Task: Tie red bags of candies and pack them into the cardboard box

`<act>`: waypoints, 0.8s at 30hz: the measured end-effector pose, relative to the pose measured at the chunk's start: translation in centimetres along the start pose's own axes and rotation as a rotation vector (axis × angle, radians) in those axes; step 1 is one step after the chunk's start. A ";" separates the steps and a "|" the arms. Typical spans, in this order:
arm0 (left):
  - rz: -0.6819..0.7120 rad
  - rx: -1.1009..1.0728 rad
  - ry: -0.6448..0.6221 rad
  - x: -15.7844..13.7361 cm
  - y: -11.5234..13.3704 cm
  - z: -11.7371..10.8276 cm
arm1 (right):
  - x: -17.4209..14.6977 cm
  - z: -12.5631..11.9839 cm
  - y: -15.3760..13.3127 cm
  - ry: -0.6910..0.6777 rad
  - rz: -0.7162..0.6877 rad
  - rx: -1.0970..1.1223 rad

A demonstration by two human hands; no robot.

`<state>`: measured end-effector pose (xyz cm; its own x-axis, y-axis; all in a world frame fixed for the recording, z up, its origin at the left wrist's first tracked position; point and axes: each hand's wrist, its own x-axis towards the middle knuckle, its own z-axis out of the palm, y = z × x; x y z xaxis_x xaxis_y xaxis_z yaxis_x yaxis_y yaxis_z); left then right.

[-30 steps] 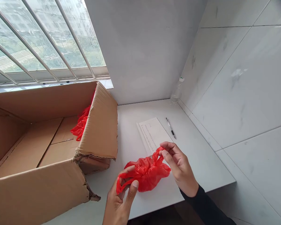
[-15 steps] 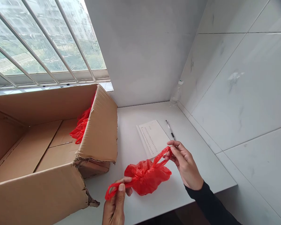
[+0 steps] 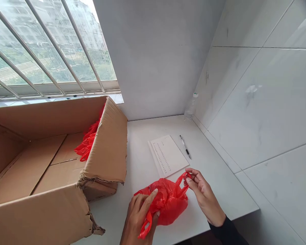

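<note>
A filled red plastic bag (image 3: pixel 172 204) rests near the table's front edge, with gathered folds across its top. My right hand (image 3: pixel 202 192) pinches the bag's right handle loop between thumb and fingers, holding it up a little. At the bag's left side, my left hand (image 3: pixel 140 212) is closed over the gathered plastic, fingers on top and thumb in front. The left handle loop hangs down over that hand between thumb and fingers. What is inside the bag is hidden.
A large open cardboard box (image 3: pixel 105 146) with torn edges stands on the left, with more red plastic bags (image 3: pixel 88 141) inside at its right end. Behind the held bag lie a printed booklet (image 3: pixel 169 154) and a pen (image 3: pixel 185 147). A clear bottle (image 3: pixel 190 108) stands in the wall corner.
My left hand has moved right and from the left handle's end onto the bag's gathered part. The bag now sits lower in view, and my right hand still holds its loop, slightly lower.
</note>
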<state>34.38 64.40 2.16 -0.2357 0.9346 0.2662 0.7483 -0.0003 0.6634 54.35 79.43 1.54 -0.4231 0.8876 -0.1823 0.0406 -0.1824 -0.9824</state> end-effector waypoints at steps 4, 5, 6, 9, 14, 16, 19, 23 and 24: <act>0.011 -0.021 -0.009 0.6 0.7 -0.2 | -0.5 -0.3 1.1 0.007 0.045 0.033; 0.004 -0.026 0.010 0.8 0.9 -0.3 | -0.5 -0.2 1.2 0.011 0.048 0.043; -0.004 -0.032 0.032 0.9 1.2 -0.5 | -0.6 -0.1 1.2 0.020 0.050 0.049; -0.025 -0.051 0.101 1.3 2.7 -1.8 | -0.7 0.3 1.3 0.054 0.055 0.052; -0.081 -0.099 0.269 2.5 6.2 -5.3 | -1.5 1.5 1.1 0.095 0.107 0.031; -0.087 -0.107 0.308 2.9 7.1 -6.1 | -2.0 1.9 0.8 0.095 0.143 -0.004; -0.119 -0.108 0.295 3.1 7.6 -6.0 | -2.6 2.5 -0.1 0.058 0.117 -0.052; -0.147 -0.104 0.286 2.7 7.7 -5.2 | -3.2 3.7 -1.1 -0.003 -0.025 -0.064; -0.139 -0.132 0.288 2.7 7.8 -5.4 | -3.2 4.0 -1.3 -0.014 -0.048 -0.060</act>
<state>36.22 65.03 11.86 -0.5094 0.7900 0.3411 0.6143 0.0562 0.7871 52.10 75.11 3.52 -0.4384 0.8886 -0.1350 0.0738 -0.1141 -0.9907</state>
